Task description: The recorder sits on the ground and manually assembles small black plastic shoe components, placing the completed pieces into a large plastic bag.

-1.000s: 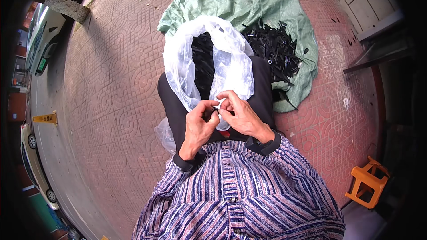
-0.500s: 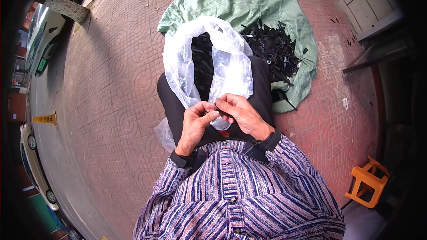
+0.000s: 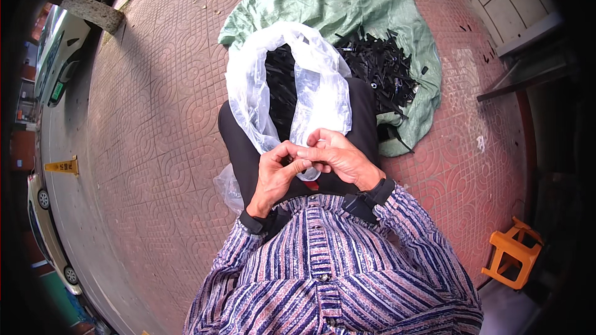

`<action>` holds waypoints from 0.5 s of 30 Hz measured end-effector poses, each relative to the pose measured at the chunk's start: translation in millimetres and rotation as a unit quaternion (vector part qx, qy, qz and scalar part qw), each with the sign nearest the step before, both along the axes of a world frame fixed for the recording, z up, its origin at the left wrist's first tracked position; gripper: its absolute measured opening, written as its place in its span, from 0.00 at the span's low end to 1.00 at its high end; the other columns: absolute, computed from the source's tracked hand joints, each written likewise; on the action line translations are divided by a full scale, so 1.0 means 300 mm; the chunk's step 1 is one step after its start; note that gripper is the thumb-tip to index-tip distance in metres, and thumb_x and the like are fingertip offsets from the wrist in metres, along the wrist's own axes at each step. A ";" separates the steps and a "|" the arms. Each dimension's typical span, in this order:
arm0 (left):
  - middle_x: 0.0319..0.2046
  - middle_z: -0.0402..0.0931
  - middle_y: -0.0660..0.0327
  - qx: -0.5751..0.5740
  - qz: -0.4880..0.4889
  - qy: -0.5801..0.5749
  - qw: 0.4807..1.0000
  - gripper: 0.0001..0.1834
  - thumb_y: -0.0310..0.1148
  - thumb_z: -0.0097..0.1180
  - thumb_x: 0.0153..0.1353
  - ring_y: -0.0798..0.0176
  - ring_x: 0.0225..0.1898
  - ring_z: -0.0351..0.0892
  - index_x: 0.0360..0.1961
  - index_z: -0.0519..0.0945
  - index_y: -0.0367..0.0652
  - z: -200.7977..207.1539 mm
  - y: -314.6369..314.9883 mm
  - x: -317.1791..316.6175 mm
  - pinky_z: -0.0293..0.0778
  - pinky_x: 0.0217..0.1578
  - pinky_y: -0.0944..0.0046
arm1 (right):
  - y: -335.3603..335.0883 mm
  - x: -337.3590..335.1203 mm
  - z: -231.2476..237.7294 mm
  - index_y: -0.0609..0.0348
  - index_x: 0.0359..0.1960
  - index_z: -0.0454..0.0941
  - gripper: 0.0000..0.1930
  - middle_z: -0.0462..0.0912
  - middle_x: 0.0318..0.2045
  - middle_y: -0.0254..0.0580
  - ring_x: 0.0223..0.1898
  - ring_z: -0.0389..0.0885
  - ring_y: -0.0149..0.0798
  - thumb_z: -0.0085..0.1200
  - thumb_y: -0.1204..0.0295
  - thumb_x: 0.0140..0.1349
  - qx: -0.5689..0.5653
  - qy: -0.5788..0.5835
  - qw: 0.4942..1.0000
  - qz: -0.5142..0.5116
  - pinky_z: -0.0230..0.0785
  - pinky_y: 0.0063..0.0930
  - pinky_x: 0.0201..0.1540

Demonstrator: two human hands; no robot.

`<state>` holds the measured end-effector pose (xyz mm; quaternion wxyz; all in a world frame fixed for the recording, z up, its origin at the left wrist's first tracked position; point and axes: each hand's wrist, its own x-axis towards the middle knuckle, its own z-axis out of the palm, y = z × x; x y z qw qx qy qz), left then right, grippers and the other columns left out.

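Observation:
My left hand [image 3: 271, 172] and my right hand [image 3: 346, 160] meet above my lap, their fingertips pinched together. Something small and dark shows beside the left fingers; the fingers cover most of it and I cannot tell its kind. The right thumb lies across toward the left fingertips, and the right index finger is curled. Just beyond the hands, a clear plastic bag [image 3: 246, 96] rests between my knees with its rim rolled outward. Inside it are many black strips [image 3: 280, 90].
A heap of black strip-like pieces [image 3: 379, 68] lies on a green woven sheet [image 3: 298, 0] beyond my knees. An orange plastic stool [image 3: 513, 254] stands at the right. Parked cars [image 3: 53, 229] and a yellow barrier [image 3: 62, 166] are at the left. Patterned red paving [image 3: 161, 149] surrounds me.
The right thumb has moved left across the left fingertips, and the right index finger has lifted. The small black piece seen between the fingertips is now mostly covered.

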<state>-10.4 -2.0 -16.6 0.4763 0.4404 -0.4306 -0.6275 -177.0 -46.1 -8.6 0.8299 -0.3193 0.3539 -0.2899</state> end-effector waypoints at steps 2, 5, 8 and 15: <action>0.24 0.73 0.67 -0.022 -0.015 -0.071 0.997 0.06 0.24 0.60 0.52 0.77 0.28 0.69 0.32 0.77 0.38 -0.015 0.008 0.013 0.66 0.30 0.76 | 0.000 -0.003 -0.003 0.60 0.32 0.69 0.15 0.72 0.21 0.31 0.18 0.69 0.21 0.59 0.63 0.54 0.003 0.012 1.000 0.029 0.55 0.10 0.16; 0.22 0.69 0.70 -0.099 -0.030 -0.168 0.980 0.08 0.25 0.61 0.51 0.78 0.25 0.66 0.34 0.78 0.38 0.039 -0.010 0.018 0.63 0.27 0.77 | -0.008 -0.036 -0.013 0.60 0.26 0.75 0.16 0.74 0.18 0.32 0.18 0.70 0.21 0.52 0.58 0.59 0.043 0.004 0.985 0.170 0.58 0.11 0.17; 0.18 0.66 0.73 0.009 0.075 -0.061 0.995 0.09 0.26 0.58 0.54 0.79 0.19 0.61 0.37 0.78 0.39 0.034 -0.014 0.001 0.59 0.23 0.78 | 0.003 -0.024 -0.024 0.61 0.27 0.75 0.15 0.75 0.18 0.33 0.17 0.70 0.21 0.51 0.60 0.60 0.036 -0.069 0.996 0.052 0.59 0.12 0.18; 0.21 0.69 0.69 0.122 -0.003 0.024 0.992 0.19 0.46 0.39 0.66 0.80 0.16 0.55 0.33 0.73 0.40 0.024 -0.006 -0.009 0.49 0.16 0.79 | 0.004 0.011 -0.080 0.61 0.27 0.76 0.15 0.75 0.19 0.30 0.16 0.67 0.20 0.50 0.61 0.61 -0.198 0.158 0.967 0.011 0.58 0.13 0.18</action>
